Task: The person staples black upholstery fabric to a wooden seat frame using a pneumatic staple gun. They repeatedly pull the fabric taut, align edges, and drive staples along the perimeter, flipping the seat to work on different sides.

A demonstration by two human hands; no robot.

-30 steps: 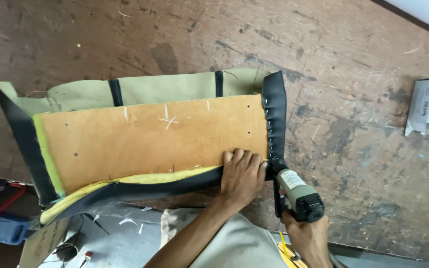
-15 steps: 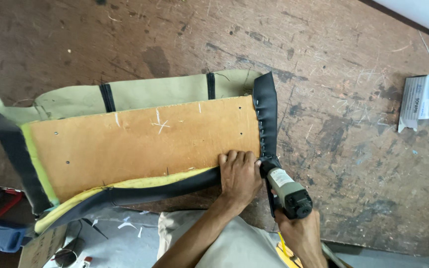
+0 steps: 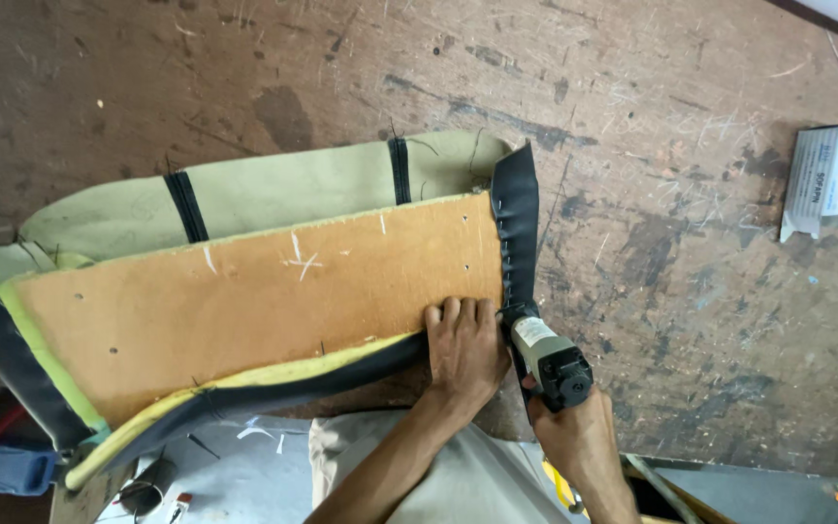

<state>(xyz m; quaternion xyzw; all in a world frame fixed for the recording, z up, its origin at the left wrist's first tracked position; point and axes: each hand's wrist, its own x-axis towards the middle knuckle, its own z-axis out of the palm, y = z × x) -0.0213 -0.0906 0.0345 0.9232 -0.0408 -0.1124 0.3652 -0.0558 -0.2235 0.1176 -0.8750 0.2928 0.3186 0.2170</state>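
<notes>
Worn workbench (image 3: 691, 243); staple gun (image 3: 550, 359) in right grip (image 3: 579, 437).

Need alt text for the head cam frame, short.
A person's left hand presses black fabric onto a board-backed cushion panel while the right hand holds a staple gun at its corner, on a worn wooden table. A small box lies at right.

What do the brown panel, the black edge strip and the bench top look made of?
Brown panel: likely hardboard or thin plywood, matte, with small holes and chalk marks. Black strip: looks like vinyl or leatherette with a slight sheen, folded over the edge, a staple row showing. Bench top: worn wood, scratched and stained.
</notes>
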